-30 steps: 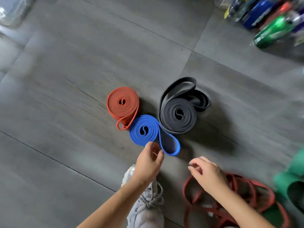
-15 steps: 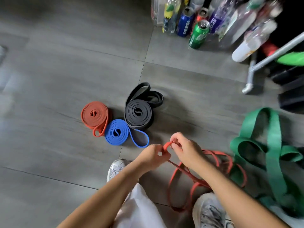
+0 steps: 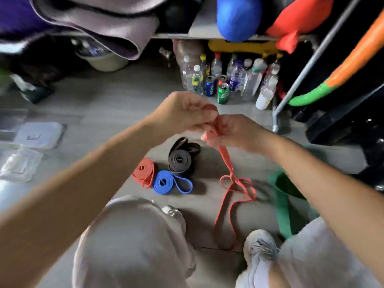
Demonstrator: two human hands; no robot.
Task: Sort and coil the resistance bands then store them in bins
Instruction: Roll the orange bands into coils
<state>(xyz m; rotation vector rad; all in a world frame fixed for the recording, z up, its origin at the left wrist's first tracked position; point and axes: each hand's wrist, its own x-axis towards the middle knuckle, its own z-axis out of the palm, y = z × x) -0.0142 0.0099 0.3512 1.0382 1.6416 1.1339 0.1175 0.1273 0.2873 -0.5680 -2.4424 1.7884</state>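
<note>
Both hands are raised over the floor and hold the top end of a thin red resistance band. My left hand grips the folded end, and my right hand pinches the band just below it. From there the band hangs down in a twisted loop to the grey floor between my shoes. Three coiled bands lie together on the floor beneath my hands: an orange-red coil, a blue coil with a loose tail, and a black coil. A wide green band lies uncoiled at the right.
Several bottles and cans stand under a shelf at the back. A metal rack leg slants down at the right. Clear plastic packets lie on the floor at the left. My knees and grey shoes fill the bottom.
Both hands took up the thin red band from the floor and lifted its end high. The camera tilted up, bringing the shelf and bottles into view.
</note>
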